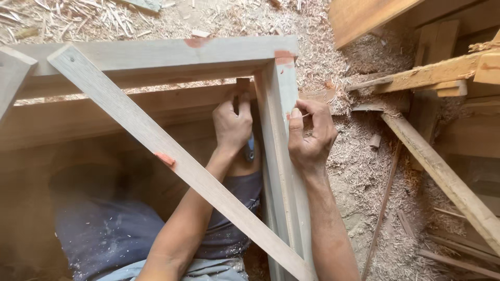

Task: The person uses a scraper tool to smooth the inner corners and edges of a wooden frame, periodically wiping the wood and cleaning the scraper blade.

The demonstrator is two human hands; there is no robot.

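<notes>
A grey wooden frame (156, 54) lies in front of me, its top rail meeting an upright (284, 156) at the upper right corner. A diagonal brace (172, 156) crosses it from upper left to lower right. My left hand (232, 122) is inside the frame next to the upright, closed around a tool with a blue part (250, 149) showing below the palm; its dark upper end reaches toward the corner. My right hand (311, 135) rests on the upright's outer face and pinches a thin nail (306, 115) between thumb and forefinger.
Sawdust and shavings (359, 166) cover the ground to the right and above. Loose planks and slats (442, 171) lie crossed at the right. A wooden board (104, 117) runs beneath the frame. My dark, dusty clothing (104, 229) shows under the brace.
</notes>
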